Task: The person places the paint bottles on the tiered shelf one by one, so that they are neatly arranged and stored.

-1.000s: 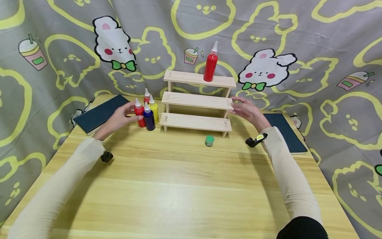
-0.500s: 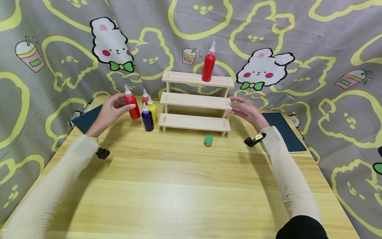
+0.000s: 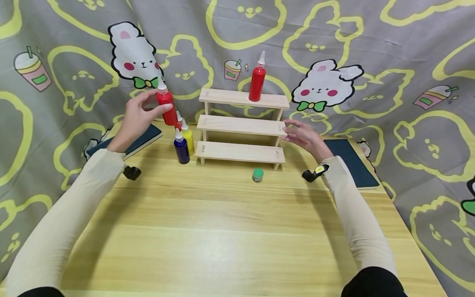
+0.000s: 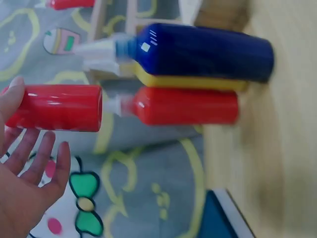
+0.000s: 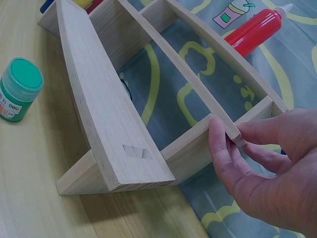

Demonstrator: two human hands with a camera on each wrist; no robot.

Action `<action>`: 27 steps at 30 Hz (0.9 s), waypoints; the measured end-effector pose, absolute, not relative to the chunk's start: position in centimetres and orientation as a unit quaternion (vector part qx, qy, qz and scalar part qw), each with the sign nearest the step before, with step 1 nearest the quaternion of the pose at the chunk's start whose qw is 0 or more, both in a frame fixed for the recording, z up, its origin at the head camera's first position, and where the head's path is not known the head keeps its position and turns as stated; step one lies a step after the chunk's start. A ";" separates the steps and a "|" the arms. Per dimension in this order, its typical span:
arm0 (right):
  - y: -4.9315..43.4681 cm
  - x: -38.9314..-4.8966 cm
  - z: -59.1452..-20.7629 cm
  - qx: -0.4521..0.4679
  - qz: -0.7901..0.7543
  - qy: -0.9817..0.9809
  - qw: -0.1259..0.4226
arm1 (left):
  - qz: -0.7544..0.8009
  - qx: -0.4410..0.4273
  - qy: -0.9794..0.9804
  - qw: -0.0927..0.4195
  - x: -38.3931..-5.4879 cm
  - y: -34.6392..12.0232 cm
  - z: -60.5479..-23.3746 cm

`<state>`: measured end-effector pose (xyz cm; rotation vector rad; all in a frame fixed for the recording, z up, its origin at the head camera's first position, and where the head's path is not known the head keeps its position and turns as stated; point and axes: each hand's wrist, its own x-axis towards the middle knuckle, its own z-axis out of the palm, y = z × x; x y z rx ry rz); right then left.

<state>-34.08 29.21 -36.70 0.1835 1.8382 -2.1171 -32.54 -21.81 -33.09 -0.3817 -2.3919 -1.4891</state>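
My left hand (image 3: 138, 117) holds a red squeeze bottle (image 3: 169, 110) with a white pointed cap, raised off the table. In the left wrist view the held bottle's base faces the cap of another red bottle (image 4: 190, 106). Beside that one stand a dark blue bottle (image 3: 182, 151) and a yellow bottle (image 3: 189, 141), left of a three-step wooden shelf (image 3: 241, 125). With thumb and fingers, my right hand (image 5: 277, 161) pinches the right end of the shelf's middle board. On the top board stands one more red bottle (image 3: 257, 84), upright, right of its middle.
A small green-lidded paint jar (image 3: 257, 175) sits on the table (image 3: 230, 231) before the shelf. Dark blue books lie at the left (image 3: 148, 138) and right (image 3: 350, 163). A patterned grey curtain (image 3: 222, 24) hangs close behind the shelf.
My left hand has taken hold of the front red bottle and lifted it up off the table, away from the blue and yellow ones. The right hand stays at the shelf.
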 end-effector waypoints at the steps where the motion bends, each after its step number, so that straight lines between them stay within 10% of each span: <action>1: 29.2 -34.1 -36.7 0.065 -0.743 0.646 0.165 | -0.524 -0.135 -0.827 0.151 -32.7 -21.5 -32.8; 27: 29.2 -33.9 -36.5 0.065 -0.748 0.639 0.168 | -0.570 -0.208 -0.779 0.157 -36.3 -9.6 -29.5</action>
